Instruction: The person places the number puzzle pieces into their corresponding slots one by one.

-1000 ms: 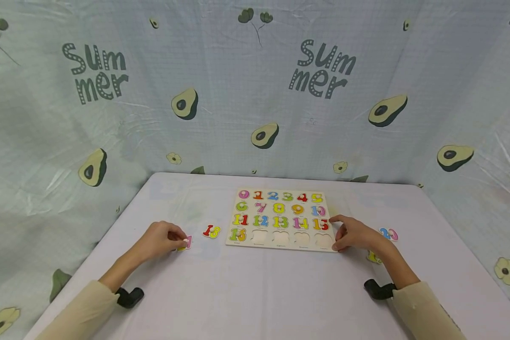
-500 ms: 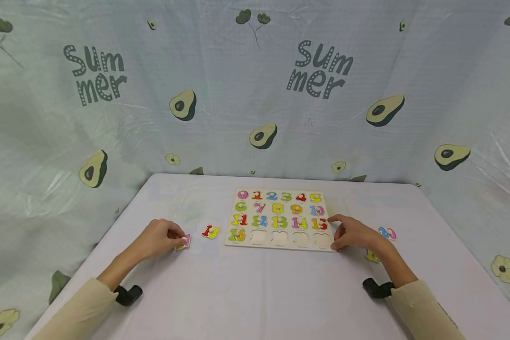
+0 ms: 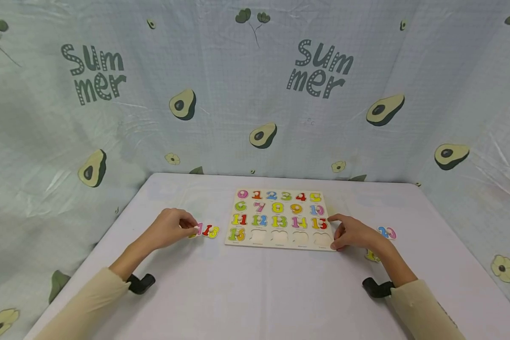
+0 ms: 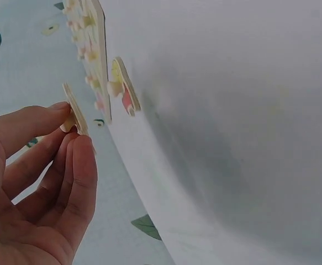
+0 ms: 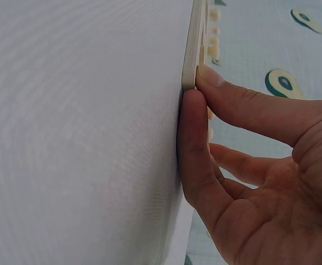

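Observation:
My left hand (image 3: 170, 227) pinches a number 17 puzzle piece (image 3: 199, 229) by its knob, raised off the table. In the left wrist view the piece (image 4: 77, 113) is seen edge-on between thumb and fingertips. Just right of it lies the red and yellow 18 piece (image 3: 211, 231). The wooden number puzzle board (image 3: 268, 237) lies flat, with pieces 0 to 16 seated and several bare recesses in its front row. My right hand (image 3: 353, 233) holds the board's right edge; the right wrist view shows thumb and finger at its corner (image 5: 193, 61).
Beyond my right hand lie the blue and pink 20 piece (image 3: 386, 233) and a yellow-green piece (image 3: 372, 256), partly hidden by the wrist. A white cloth covers the table (image 3: 255, 293). A printed curtain (image 3: 221, 141) hangs behind and at the sides.
My left hand has lifted the 17 piece and carried it right and slightly away, close to the 18 piece. My right hand stays on the board's edge.

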`<action>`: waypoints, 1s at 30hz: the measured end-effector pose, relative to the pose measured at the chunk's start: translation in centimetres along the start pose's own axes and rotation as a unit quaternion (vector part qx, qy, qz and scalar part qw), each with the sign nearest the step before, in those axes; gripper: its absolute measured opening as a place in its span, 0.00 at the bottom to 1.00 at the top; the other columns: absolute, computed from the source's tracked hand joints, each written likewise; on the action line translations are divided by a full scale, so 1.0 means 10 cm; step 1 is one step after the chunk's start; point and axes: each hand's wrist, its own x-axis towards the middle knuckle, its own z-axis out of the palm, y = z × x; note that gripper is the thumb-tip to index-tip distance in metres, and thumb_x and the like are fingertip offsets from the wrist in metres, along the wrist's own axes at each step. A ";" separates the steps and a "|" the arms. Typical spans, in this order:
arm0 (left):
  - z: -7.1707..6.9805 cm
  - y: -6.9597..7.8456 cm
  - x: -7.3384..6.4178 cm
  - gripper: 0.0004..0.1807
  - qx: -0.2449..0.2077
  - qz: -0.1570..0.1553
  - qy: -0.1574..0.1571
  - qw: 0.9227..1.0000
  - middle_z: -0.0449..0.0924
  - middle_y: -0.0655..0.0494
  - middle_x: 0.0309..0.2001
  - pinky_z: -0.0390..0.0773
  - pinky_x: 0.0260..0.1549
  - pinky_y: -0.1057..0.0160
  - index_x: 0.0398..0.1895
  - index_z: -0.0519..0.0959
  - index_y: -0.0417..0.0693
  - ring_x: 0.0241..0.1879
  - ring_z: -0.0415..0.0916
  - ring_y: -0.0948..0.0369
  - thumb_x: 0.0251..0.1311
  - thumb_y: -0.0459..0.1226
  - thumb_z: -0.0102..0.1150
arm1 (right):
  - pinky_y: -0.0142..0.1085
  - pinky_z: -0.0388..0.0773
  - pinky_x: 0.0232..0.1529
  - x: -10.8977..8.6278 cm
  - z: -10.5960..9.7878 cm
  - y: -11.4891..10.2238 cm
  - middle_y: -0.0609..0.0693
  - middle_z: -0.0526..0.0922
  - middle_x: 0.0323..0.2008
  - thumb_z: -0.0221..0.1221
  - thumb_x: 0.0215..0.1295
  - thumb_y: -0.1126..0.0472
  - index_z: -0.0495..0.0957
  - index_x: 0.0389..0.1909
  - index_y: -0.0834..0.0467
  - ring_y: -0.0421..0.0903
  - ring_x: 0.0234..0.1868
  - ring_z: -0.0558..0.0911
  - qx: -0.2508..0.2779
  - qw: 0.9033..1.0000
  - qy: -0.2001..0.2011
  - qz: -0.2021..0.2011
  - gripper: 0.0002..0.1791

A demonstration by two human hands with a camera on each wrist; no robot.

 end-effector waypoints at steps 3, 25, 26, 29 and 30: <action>0.09 0.06 0.09 0.05 -0.009 0.006 -0.006 1.000 0.86 0.58 0.29 0.74 0.29 0.68 0.35 0.89 0.42 0.29 0.75 0.65 0.57 0.34 0.74 | 0.37 0.78 0.37 0.00 -0.01 0.00 0.54 0.77 0.34 0.73 0.58 0.64 0.60 0.74 0.68 0.46 0.31 0.80 -0.003 1.000 0.000 -0.003 0.46; 0.75 0.69 0.73 0.05 -0.051 0.048 -0.059 0.996 0.87 0.59 0.30 0.76 0.32 0.70 0.35 0.90 0.44 0.29 0.75 0.66 0.59 0.37 0.74 | 0.37 0.78 0.38 0.01 0.00 0.02 0.54 0.77 0.34 0.73 0.58 0.64 0.61 0.74 0.66 0.46 0.32 0.80 -0.002 1.000 0.001 0.005 0.45; 0.78 0.71 0.74 0.05 -0.052 0.049 -0.060 0.996 0.87 0.59 0.30 0.76 0.32 0.70 0.35 0.90 0.45 0.29 0.75 0.67 0.59 0.37 0.74 | 0.37 0.77 0.38 0.02 0.00 0.02 0.53 0.77 0.34 0.73 0.58 0.64 0.61 0.74 0.66 0.46 0.32 0.80 -0.001 1.000 0.001 0.005 0.45; 0.85 0.77 0.78 0.05 -0.056 0.052 -0.063 0.995 0.87 0.59 0.30 0.77 0.33 0.69 0.35 0.90 0.45 0.30 0.76 0.67 0.59 0.37 0.74 | 0.37 0.77 0.38 0.02 0.00 0.03 0.54 0.77 0.34 0.73 0.58 0.64 0.61 0.74 0.66 0.46 0.31 0.80 -0.003 1.000 0.002 0.003 0.45; 0.87 0.79 0.79 0.05 -0.055 0.051 -0.063 0.995 0.87 0.59 0.30 0.77 0.34 0.69 0.35 0.90 0.46 0.30 0.76 0.67 0.59 0.37 0.74 | 0.37 0.77 0.37 0.02 -0.01 0.03 0.54 0.77 0.33 0.73 0.58 0.64 0.61 0.74 0.66 0.46 0.31 0.79 -0.004 1.000 0.003 0.003 0.45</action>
